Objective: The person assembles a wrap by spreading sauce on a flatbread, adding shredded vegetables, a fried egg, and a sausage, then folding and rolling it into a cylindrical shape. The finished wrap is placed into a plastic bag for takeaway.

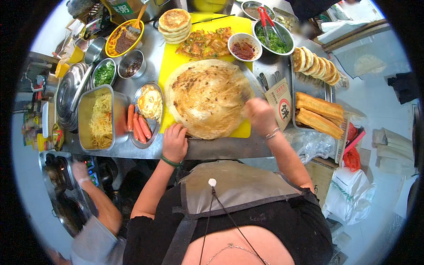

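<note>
A large round golden-brown flatbread point(205, 97) lies on a yellow cutting board point(176, 57). My left hand point(175, 142), with a green band on the wrist, rests on the board's near edge and touches the flatbread's rim. My right hand point(260, 115), with a bracelet on the wrist, is closed on a knife point(248, 78) whose blade lies along the flatbread's right edge. Chopped flatbread pieces point(205, 43) and a stack of small round breads point(175, 25) sit at the board's far end.
On the left stand a tray of shredded potato point(101, 121), a plate with sausages and egg point(143, 119), bowls of greens and sauces, and a pot lid point(68, 95). Right: fried dough sticks point(319, 114), round breads point(316, 62). Another person's arm point(95, 198) works at lower left.
</note>
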`<act>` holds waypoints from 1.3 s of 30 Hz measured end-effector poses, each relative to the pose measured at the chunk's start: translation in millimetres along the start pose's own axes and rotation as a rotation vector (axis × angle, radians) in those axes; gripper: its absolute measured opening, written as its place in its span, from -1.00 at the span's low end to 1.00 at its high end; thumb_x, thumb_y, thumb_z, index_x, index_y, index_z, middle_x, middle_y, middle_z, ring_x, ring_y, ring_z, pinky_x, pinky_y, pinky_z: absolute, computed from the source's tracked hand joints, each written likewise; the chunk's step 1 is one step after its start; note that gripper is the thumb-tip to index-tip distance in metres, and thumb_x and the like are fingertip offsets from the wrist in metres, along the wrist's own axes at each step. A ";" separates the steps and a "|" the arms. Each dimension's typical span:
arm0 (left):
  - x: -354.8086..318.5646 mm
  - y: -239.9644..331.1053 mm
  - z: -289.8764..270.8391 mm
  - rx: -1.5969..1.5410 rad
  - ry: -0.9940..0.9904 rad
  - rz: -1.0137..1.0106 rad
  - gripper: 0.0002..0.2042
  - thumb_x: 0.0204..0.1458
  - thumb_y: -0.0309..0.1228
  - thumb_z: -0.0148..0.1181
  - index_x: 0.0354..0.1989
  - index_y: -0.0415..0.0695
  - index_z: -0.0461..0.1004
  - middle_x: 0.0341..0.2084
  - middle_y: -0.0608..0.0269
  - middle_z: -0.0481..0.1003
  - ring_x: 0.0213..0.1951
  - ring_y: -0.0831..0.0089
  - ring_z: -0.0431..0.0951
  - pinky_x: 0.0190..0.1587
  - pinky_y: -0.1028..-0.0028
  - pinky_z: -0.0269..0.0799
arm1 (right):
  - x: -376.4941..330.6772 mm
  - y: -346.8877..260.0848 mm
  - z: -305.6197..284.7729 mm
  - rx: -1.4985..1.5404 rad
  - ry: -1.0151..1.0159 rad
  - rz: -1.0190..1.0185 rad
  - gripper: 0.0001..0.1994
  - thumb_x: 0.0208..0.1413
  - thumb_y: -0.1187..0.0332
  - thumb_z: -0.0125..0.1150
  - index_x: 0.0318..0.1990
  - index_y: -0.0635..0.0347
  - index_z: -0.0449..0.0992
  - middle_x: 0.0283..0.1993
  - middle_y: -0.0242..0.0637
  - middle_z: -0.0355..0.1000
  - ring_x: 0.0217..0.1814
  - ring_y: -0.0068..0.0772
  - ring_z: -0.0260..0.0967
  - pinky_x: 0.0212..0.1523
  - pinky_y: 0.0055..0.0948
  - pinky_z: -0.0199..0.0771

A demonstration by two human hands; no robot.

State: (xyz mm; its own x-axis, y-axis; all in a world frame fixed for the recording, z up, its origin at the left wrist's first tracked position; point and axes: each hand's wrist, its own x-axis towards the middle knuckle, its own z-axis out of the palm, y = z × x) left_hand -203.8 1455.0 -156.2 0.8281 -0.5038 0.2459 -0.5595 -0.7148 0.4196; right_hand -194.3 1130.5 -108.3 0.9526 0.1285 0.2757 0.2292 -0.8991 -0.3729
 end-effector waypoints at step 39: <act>-15.4 -8.1 5.0 -0.017 0.073 -0.070 -0.63 -0.24 -0.51 0.20 -0.15 -0.20 0.43 -0.06 0.08 0.39 0.05 0.05 0.35 0.09 0.13 0.26 | 134.4 -79.4 73.9 0.293 -0.146 -0.232 -0.83 0.03 0.29 0.22 -0.42 0.15 0.39 -0.45 -0.17 0.41 -0.39 -0.09 0.43 -0.40 -0.21 0.42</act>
State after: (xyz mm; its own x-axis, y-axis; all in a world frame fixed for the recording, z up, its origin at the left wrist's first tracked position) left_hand -212.1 1466.1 -167.8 0.8658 -0.4160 0.2781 -0.5001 -0.7385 0.4522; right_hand -69.7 1250.1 -107.1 0.8825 0.3909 0.2614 0.4686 -0.6845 -0.5584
